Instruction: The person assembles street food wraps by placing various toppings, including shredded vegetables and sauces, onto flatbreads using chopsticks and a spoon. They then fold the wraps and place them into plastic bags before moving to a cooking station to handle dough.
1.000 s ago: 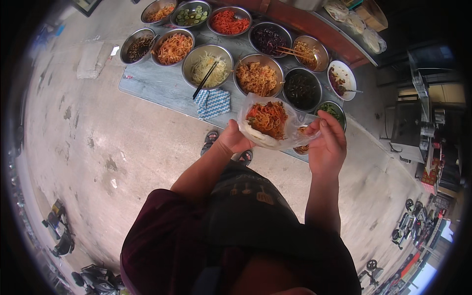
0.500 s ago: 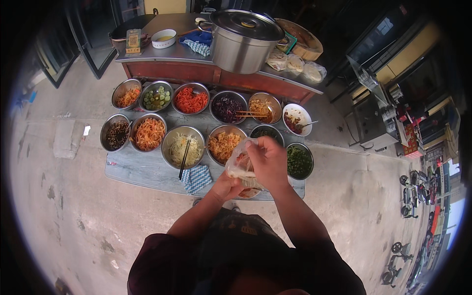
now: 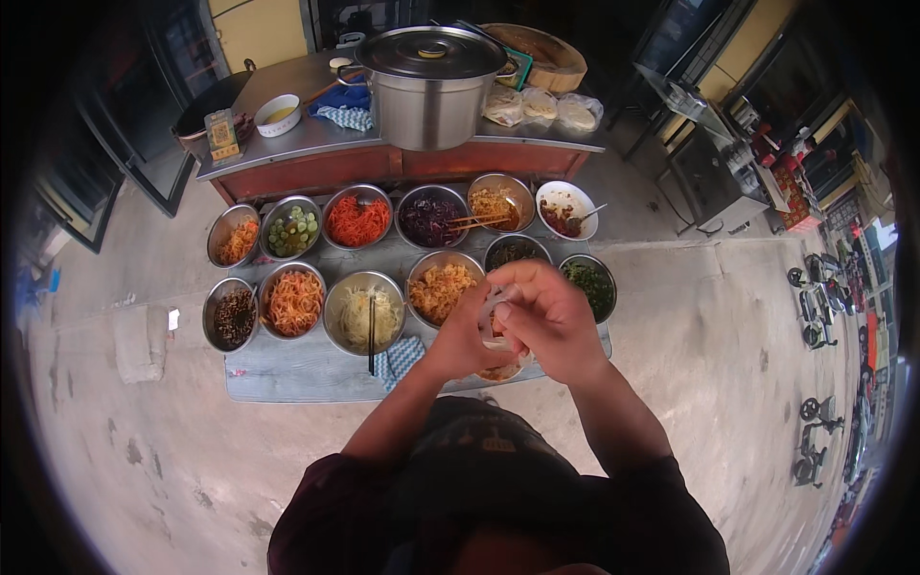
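Close together over the front right of the grey table (image 3: 287, 385), my left hand (image 3: 462, 337) and my right hand (image 3: 559, 324) are both closed on a thin clear plastic bag (image 3: 495, 331). The left fingers wrap round the bag's side, and the right thumb and fingers grip its top. Most of the bag's contents are hidden by my hands. Just beyond them are a bowl of orange-yellow shreds (image 3: 444, 290), a bowl of dark green strips (image 3: 513, 253) and a bowl of chopped greens (image 3: 586, 285). A reddish bowl (image 3: 500, 372) shows partly underneath.
Two rows of filled bowls include white shreds (image 3: 353, 316) with dark chopsticks (image 3: 372, 340) and purple cabbage (image 3: 431, 217). A checked cloth (image 3: 398, 359) lies at the front. Behind stands a counter (image 3: 316, 153) with a large lidded pot (image 3: 428, 110) and bagged flatbreads (image 3: 540, 103).
My left hand has moved up round the bag, and the right hand has shifted slightly right and down. The bag is now more covered by my fingers. The whole view has shifted.
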The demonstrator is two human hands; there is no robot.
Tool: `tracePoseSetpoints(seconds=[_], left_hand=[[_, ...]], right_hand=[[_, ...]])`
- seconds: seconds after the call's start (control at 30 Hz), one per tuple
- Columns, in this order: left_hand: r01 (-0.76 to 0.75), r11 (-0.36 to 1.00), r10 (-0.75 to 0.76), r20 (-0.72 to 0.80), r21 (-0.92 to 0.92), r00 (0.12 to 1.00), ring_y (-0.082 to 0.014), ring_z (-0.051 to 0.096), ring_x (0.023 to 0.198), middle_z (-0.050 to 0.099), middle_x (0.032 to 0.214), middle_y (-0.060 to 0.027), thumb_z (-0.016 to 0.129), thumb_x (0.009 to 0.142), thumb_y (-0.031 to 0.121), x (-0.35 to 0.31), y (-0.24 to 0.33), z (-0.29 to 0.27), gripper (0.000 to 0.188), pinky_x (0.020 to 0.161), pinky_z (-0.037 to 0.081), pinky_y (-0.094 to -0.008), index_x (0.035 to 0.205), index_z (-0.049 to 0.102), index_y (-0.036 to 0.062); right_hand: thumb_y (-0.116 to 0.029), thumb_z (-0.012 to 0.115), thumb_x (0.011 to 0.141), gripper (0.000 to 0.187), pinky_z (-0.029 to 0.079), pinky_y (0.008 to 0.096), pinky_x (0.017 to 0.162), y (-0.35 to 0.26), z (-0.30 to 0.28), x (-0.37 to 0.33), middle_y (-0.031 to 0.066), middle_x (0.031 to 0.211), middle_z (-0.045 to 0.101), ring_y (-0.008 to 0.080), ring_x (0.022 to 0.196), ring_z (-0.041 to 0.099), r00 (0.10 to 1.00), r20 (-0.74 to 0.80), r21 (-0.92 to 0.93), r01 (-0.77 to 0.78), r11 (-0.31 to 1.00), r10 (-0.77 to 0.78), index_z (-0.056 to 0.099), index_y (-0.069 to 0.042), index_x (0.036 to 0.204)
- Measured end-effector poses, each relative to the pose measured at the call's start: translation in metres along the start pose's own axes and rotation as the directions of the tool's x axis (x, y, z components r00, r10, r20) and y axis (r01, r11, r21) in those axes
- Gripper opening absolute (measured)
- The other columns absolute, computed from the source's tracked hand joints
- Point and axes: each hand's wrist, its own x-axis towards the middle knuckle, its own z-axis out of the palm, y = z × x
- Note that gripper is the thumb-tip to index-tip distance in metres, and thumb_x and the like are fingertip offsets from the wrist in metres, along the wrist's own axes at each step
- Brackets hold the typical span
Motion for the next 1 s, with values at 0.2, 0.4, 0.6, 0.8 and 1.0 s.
tracePoseSetpoints(seconds=[0.2,0.4,0.6,0.8,1.0], left_hand=[[0.139,0.886,-0.034,0.237,-0.442,0.971,-0.0161,0.056,0.109,0.057,0.115,-0.0089,0.066,0.082,0.009,0.005,0.02,0.065,0.043,0.088,0.047,-0.0321,0.121,0.049,0.0049],[0.065,0.998,-0.059,0.18,-0.026,0.982,-0.0196,0.059,0.106,0.061,0.112,-0.0097,0.075,0.074,0.011,0.005,0.008,0.141,0.05,0.087,0.048,-0.0351,0.118,0.055,0.0028],[0.143,0.975,-0.098,0.249,-0.171,0.964,-0.0183,0.061,0.103,0.062,0.113,-0.0078,0.085,0.064,0.013,0.029,-0.004,0.221,0.069,0.086,0.049,-0.0325,0.123,0.051,0.0018],[-0.065,0.982,-0.027,0.468,0.178,0.884,-0.0256,0.063,0.106,0.063,0.117,-0.0145,0.087,0.062,0.019,0.075,0.013,0.358,0.094,0.09,0.05,-0.0366,0.141,0.036,0.0035],[-0.101,0.953,-0.05,0.476,0.285,0.878,-0.0367,0.065,0.1,0.065,0.112,-0.0187,0.083,0.065,0.027,0.093,0.013,0.474,0.106,0.085,0.053,-0.0395,0.15,0.021,0.0078]], right_hand=[[0.002,0.056,0.09,0.022,0.051,0.0249,0.066,0.006,-0.018,-0.036,0.0088,0.088,0.065,0.012,0.076,0.064,0.979,-0.098,-0.361,0.134,0.923,-0.181,0.059,-0.001,0.111],[-0.002,0.067,0.081,0.04,0.054,0.031,0.078,-0.008,-0.081,-0.089,0.0137,0.1,0.069,0.0233,0.089,0.07,0.928,-0.115,-0.719,0.169,0.674,-0.355,0.058,-0.001,0.12],[-0.031,0.089,0.065,0.109,0.039,0.042,0.105,0.005,-0.224,-0.201,0.0192,0.138,0.047,0.0313,0.125,0.05,0.844,-0.335,-0.633,0.127,0.763,-0.418,0.025,-0.001,0.149],[-0.043,0.088,0.063,0.096,0.039,0.0401,0.106,0.048,-0.332,-0.297,0.0236,0.131,0.05,0.0358,0.126,0.047,0.958,-0.284,-0.579,-0.199,0.791,0.034,0.044,0.0,0.135],[-0.003,0.059,0.077,0.01,0.05,0.0421,0.071,0.082,-0.396,-0.315,0.019,0.082,0.061,0.0403,0.082,0.062,0.785,-0.561,-0.687,-0.262,0.678,-0.264,0.06,0.0,0.087]])
